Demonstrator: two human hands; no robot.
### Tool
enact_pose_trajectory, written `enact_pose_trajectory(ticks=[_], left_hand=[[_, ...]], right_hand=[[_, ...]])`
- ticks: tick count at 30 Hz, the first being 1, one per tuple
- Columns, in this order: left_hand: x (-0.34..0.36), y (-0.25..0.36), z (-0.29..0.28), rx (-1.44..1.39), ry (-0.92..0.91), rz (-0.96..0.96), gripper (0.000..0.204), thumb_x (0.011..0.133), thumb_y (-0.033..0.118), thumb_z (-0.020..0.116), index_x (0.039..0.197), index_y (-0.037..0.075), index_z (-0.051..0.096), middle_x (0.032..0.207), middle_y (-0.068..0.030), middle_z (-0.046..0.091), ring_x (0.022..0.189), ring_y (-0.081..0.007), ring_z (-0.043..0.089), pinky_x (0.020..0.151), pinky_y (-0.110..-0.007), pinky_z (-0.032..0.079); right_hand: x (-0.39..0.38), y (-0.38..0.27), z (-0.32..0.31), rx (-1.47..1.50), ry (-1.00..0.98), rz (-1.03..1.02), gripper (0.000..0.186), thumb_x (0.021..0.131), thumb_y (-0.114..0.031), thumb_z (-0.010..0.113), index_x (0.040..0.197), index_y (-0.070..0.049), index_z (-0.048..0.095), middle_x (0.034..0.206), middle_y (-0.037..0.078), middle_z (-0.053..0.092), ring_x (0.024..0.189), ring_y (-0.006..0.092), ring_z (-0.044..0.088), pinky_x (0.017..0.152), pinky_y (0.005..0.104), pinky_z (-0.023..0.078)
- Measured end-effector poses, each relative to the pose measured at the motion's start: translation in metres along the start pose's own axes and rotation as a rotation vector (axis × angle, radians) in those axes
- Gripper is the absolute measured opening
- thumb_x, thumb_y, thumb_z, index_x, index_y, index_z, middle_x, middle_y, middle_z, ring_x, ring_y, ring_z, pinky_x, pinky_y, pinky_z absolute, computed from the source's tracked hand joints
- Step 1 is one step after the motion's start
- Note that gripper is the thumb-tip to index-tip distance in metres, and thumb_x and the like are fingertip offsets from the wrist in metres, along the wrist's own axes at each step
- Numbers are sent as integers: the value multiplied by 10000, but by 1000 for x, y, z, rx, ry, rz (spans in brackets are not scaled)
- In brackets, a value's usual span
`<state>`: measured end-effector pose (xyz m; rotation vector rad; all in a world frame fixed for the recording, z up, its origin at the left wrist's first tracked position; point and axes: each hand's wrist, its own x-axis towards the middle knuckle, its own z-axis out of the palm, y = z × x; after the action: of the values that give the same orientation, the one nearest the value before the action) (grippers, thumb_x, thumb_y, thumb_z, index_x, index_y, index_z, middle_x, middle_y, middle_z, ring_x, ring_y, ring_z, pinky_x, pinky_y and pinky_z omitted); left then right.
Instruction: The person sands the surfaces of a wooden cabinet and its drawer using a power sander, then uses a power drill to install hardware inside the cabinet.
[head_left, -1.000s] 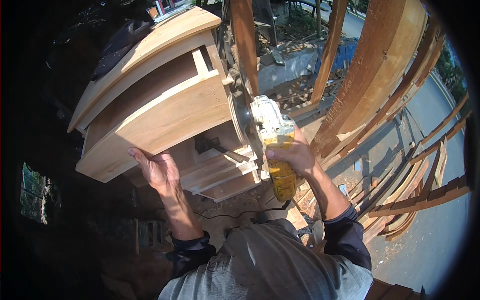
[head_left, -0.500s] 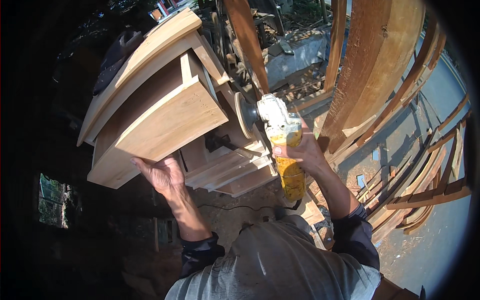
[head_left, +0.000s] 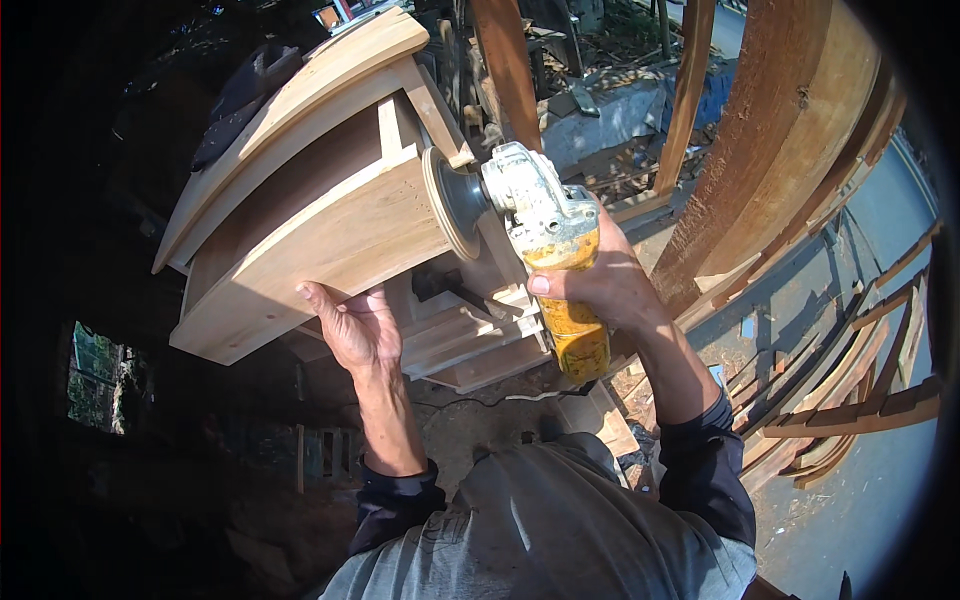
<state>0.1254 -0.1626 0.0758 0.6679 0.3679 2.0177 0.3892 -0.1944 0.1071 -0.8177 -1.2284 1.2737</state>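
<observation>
A curved-front wooden drawer sticks out of a pale wooden cabinet. My left hand grips the drawer front's lower edge, thumb on its face and fingers underneath. In my right hand is a yellow and white angle grinder, my fingers wrapped round its body. The grinder's round sanding disc stands on edge at the right end of the drawer front; it looks in contact with the wood there. Below the pulled-out drawer, the cabinet's lower rails and an open bay show.
Dark cloth lies on the cabinet top. Tall curved timbers rise at the right, with several bent wooden strips beyond them. A dark cord crosses the ground below the cabinet. Scrap and a pale sheet lie at the back.
The grinder has moved left, bringing its disc from beside the drawer's corner onto the right end of its front. My left hand has shifted right along the lower edge.
</observation>
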Motion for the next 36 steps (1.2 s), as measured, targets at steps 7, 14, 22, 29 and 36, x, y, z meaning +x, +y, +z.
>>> enact_pose_trajectory(ticks=[7,14,22,29,36], left_hand=[[1,-1,2,71,16,39,680,927,474,635,1449,103,408,1468,-85,439,1327,-267,444,1099,-510,410],[1,-1,2,120,37,60,674,925,475,638,1441,101,418,1458,-84,448,1318,-259,452,1102,-508,408],[3,-2,-2,74,43,67,651,927,458,644,1432,106,432,1446,-82,467,1315,-255,457,1102,-513,406],[5,-4,-2,44,-5,27,638,930,456,639,1425,106,440,1433,-84,482,1312,-257,467,1111,-522,403],[4,1,-6,-10,-6,31,582,939,418,632,1392,89,473,1410,-91,513,1308,-260,483,1103,-528,420]], right_hand=[[-6,21,-8,-117,4,-2,903,642,-289,905,1339,-15,400,1172,124,626,1101,208,603,987,358,467],[-20,24,-10,-396,67,170,1043,621,-352,919,1402,17,334,1227,185,606,1178,268,585,1032,387,453],[-30,65,-26,-319,57,190,1043,658,-321,892,1438,45,304,1216,183,629,1142,254,605,1006,377,453],[-28,36,-33,-42,113,158,977,633,-305,912,1384,11,373,1217,144,612,1133,232,598,995,366,466],[13,-15,-8,-85,-50,-44,927,637,-284,925,1347,6,405,1222,129,604,1143,219,578,1013,342,445]])
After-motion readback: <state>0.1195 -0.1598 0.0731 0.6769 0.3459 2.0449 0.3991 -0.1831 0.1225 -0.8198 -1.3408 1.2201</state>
